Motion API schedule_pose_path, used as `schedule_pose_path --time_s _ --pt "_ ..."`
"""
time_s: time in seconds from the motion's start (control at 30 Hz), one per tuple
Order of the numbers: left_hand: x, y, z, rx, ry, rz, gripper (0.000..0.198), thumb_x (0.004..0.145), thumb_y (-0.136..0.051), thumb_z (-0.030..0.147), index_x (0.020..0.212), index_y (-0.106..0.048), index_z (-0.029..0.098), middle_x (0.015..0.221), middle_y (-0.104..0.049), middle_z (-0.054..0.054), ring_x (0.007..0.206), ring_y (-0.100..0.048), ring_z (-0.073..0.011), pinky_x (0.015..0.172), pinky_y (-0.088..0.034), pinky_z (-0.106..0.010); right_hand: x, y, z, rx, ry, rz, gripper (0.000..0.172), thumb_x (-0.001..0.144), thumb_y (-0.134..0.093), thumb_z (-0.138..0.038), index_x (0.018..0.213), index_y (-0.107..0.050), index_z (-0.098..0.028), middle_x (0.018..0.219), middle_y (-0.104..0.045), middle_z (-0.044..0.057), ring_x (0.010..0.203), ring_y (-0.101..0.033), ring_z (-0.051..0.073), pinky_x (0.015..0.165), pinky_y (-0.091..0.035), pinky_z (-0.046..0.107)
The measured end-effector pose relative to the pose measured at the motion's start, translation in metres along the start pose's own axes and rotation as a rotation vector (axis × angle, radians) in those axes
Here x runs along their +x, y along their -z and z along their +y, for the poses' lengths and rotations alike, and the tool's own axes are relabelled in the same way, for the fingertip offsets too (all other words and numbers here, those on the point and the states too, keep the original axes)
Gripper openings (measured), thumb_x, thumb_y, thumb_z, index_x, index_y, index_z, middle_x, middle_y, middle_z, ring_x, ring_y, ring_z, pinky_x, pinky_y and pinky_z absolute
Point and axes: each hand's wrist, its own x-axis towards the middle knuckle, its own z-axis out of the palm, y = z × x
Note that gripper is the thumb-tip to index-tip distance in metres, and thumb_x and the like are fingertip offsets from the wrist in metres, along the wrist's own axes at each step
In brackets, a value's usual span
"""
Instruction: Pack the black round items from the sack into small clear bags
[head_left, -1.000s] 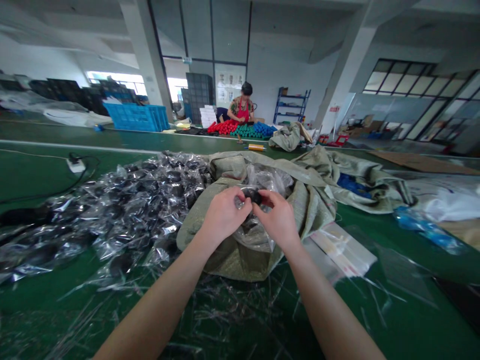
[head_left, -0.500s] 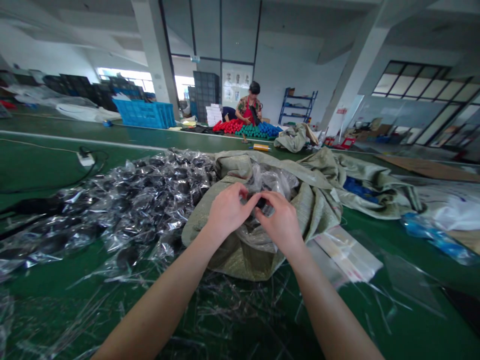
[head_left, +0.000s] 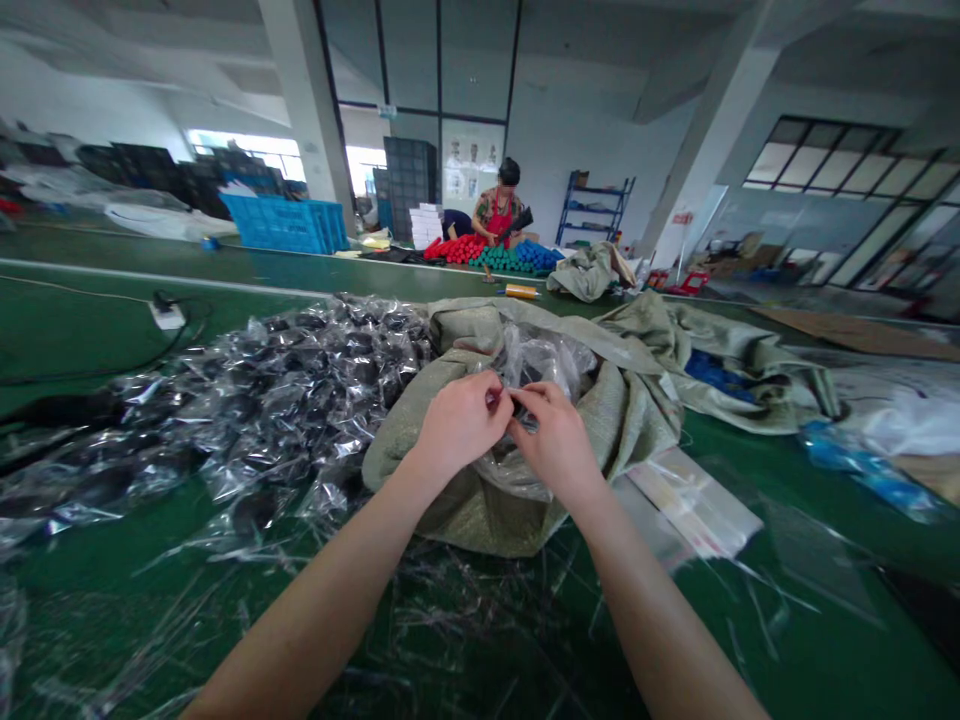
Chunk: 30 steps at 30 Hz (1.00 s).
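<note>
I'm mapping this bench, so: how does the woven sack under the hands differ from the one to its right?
The near sack bulges, with a clear liner at its mouth; the far sack lies slack and crumpled, something blue showing in its folds. The left hand and right hand pinch a small packet over the near sack; nothing touches the far sack. Both are grey-green woven cloth.

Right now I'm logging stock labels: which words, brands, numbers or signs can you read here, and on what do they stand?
Nothing here reads clearly.
The posters on the back wall: too small to read.
The red sign on the pillar: blurred.
Print on the flat bags beside the right hand: blurred.
The small clear bag pinched by the left hand and right hand: no label shows.
</note>
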Motion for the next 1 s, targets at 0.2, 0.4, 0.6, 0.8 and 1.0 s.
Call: schedule_pose_path --time_s 0.2,0.4,0.6,0.8,1.0 --pt "0.013 0.024 -0.032 -0.429 0.066 0.003 0.030 0.081 -0.065 0.048 0.081 -0.063 0.018 0.075 -0.065 0.000 0.062 -0.055 -0.0124 0.061 -0.042 -0.025 0.016 0.030 0.009 0.352 -0.060 -0.218 0.027 0.079 -0.069 -0.022 0.105 -0.073 -0.023 0.104 -0.064 0.006 0.081 -0.067 0.017 0.077 -0.059 0.033" --pt "0.020 0.024 -0.056 -1.216 0.476 -0.098 0.055 0.065 -0.078 0.058 0.098 -0.065 0.016 0.100 -0.071 -0.010 0.086 -0.068 -0.0216 0.072 -0.053 -0.030 0.044 0.074 0.000 0.447 -0.044 -0.304 0.031 0.077 -0.074 -0.034 0.106 -0.074 -0.026 0.112 -0.069 0.006 0.094 -0.067 0.020 0.083 -0.058 0.036" --pt "0.013 0.011 -0.030 -1.590 0.449 -0.323 0.052 0.060 -0.087 0.035 0.103 -0.067 0.016 0.090 -0.075 -0.008 0.073 -0.072 -0.0206 0.071 -0.057 -0.032 0.050 0.079 -0.011 0.478 -0.041 -0.322 0.034 0.075 -0.076 -0.034 0.108 -0.074 -0.029 0.113 -0.068 0.005 0.092 -0.068 0.019 0.084 -0.057 0.036" --pt "0.013 -0.003 -0.017 -1.688 0.510 -0.157 0.038 0.064 -0.084 0.025 0.097 -0.066 0.016 0.086 -0.075 -0.006 0.073 -0.073 -0.0206 0.071 -0.057 -0.031 0.057 0.086 -0.013 0.487 -0.064 -0.226 0.034 0.072 -0.078 -0.040 0.104 -0.075 -0.028 0.111 -0.070 0.004 0.090 -0.067 0.019 0.085 -0.056 0.039" --pt "0.010 -0.013 0.001 -1.898 0.543 0.017 0.023 0.074 -0.076 0.029 0.091 -0.067 0.017 0.091 -0.076 -0.005 0.086 -0.073 -0.0205 0.083 -0.055 -0.030 0.037 0.066 -0.011 0.707 -0.348 0.274 0.037 0.073 -0.076 -0.047 0.101 -0.069 -0.025 0.106 -0.069 0.003 0.094 -0.066 0.018 0.087 -0.054 0.036"
